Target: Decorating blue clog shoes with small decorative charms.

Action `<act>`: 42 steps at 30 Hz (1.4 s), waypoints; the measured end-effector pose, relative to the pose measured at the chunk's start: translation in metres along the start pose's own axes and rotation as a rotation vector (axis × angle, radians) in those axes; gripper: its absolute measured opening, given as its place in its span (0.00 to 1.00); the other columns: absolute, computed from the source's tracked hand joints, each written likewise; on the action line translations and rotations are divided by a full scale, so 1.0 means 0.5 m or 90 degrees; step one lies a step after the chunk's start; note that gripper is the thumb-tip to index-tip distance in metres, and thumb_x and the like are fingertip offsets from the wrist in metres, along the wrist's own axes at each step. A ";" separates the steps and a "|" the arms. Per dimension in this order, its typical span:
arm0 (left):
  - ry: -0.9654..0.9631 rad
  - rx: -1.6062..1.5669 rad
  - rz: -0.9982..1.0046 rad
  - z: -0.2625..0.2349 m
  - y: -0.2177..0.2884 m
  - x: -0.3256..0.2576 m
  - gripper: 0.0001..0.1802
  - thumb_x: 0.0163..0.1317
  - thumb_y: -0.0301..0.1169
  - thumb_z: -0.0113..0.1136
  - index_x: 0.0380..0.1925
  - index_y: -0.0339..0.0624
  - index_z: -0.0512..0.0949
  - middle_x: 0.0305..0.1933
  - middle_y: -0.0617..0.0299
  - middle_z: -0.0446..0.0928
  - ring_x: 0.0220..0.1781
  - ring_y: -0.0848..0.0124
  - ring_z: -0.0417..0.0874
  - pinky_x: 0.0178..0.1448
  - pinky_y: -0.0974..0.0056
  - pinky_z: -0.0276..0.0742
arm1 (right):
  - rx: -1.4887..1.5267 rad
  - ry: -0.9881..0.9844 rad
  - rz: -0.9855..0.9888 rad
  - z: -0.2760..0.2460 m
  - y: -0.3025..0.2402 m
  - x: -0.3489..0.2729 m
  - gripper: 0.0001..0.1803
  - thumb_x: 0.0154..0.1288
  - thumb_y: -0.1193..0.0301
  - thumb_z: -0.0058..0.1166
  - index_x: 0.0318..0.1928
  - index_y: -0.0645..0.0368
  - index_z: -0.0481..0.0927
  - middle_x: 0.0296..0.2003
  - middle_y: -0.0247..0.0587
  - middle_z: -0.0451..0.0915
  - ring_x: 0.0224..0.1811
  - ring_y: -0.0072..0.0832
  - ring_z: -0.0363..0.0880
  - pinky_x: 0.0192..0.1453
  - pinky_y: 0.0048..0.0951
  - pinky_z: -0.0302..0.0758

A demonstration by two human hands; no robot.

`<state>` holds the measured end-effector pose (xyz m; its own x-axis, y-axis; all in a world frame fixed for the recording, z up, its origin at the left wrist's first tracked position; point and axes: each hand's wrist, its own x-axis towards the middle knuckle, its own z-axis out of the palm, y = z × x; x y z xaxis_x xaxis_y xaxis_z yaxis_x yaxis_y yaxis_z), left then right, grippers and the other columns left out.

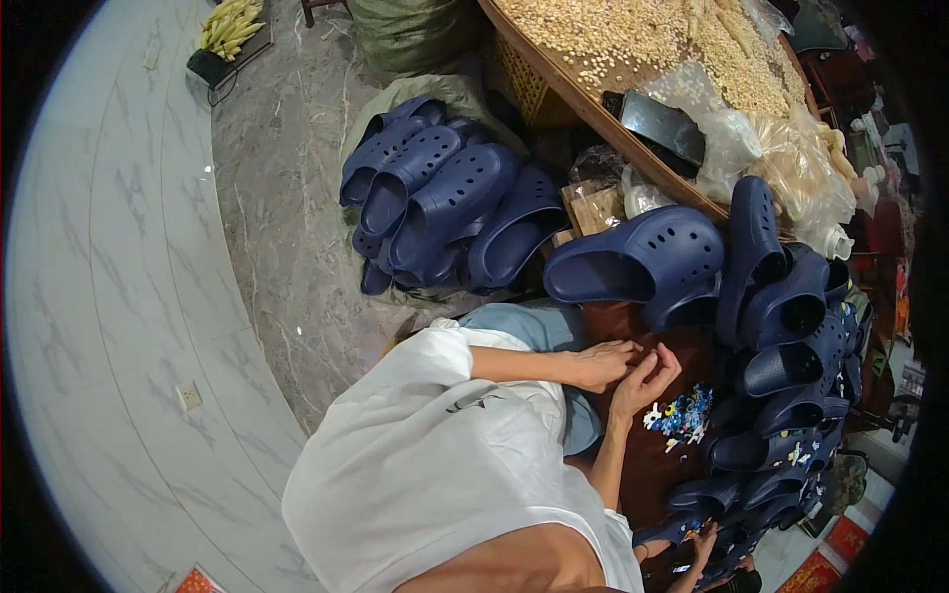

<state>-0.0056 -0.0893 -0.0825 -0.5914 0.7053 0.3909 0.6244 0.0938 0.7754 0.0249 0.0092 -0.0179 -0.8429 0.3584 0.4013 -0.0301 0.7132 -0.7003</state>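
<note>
My left hand (599, 367) and my right hand (643, 381) meet over the near side of a dark reddish-brown table (647, 474). Both have bent, closed fingers, the fingertips close together. Anything between them is too small or hidden to make out. Just right of my right hand lies a loose pile of small blue, white and yellow shoe charms (682, 415). Beyond my hands a large navy clog (643, 259) with round holes rests at the table's far edge, touched by neither hand.
More navy clogs (791, 366) line the table's right side, some with charms on them. A heap of navy clogs (445, 198) lies on a sack at the far left. Corn kernels cover a round tray (554, 59) beyond. Another person's hand (704, 544) is at the lower right.
</note>
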 end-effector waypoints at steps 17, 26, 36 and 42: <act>0.406 0.014 -0.183 -0.205 0.118 0.071 0.10 0.53 0.22 0.63 0.36 0.37 0.75 0.36 0.55 0.72 0.32 0.63 0.74 0.38 0.61 0.72 | -0.122 0.042 0.076 -0.059 0.141 -0.030 0.15 0.62 0.77 0.52 0.50 0.62 0.74 0.50 0.54 0.69 0.55 0.49 0.68 0.61 0.44 0.65; 0.378 -0.374 -0.400 -0.189 0.028 0.138 0.18 0.66 0.31 0.63 0.50 0.30 0.74 0.49 0.58 0.79 0.47 0.73 0.78 0.53 0.68 0.72 | -0.150 0.078 0.068 -0.051 0.172 -0.062 0.15 0.59 0.77 0.55 0.49 0.60 0.75 0.50 0.53 0.70 0.53 0.51 0.69 0.57 0.47 0.68; 0.528 -0.494 -0.523 -0.220 0.092 0.100 0.08 0.63 0.32 0.60 0.29 0.41 0.75 0.31 0.64 0.78 0.29 0.73 0.79 0.35 0.68 0.74 | -0.043 0.141 0.126 -0.089 0.140 -0.096 0.11 0.59 0.79 0.53 0.44 0.58 0.78 0.45 0.47 0.72 0.48 0.45 0.73 0.51 0.39 0.72; 0.475 -0.566 -0.525 -0.236 0.180 0.036 0.09 0.61 0.30 0.60 0.40 0.38 0.76 0.42 0.58 0.80 0.44 0.70 0.81 0.52 0.65 0.75 | -0.117 0.201 0.220 -0.171 0.125 -0.175 0.07 0.61 0.77 0.54 0.41 0.58 0.79 0.41 0.45 0.74 0.47 0.43 0.74 0.52 0.40 0.71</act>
<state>-0.0204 -0.1510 0.0527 -0.9227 0.1114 -0.3692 -0.3831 -0.3733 0.8449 0.1424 0.0738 -0.0464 -0.5826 0.7367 0.3434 0.3404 0.6048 -0.7199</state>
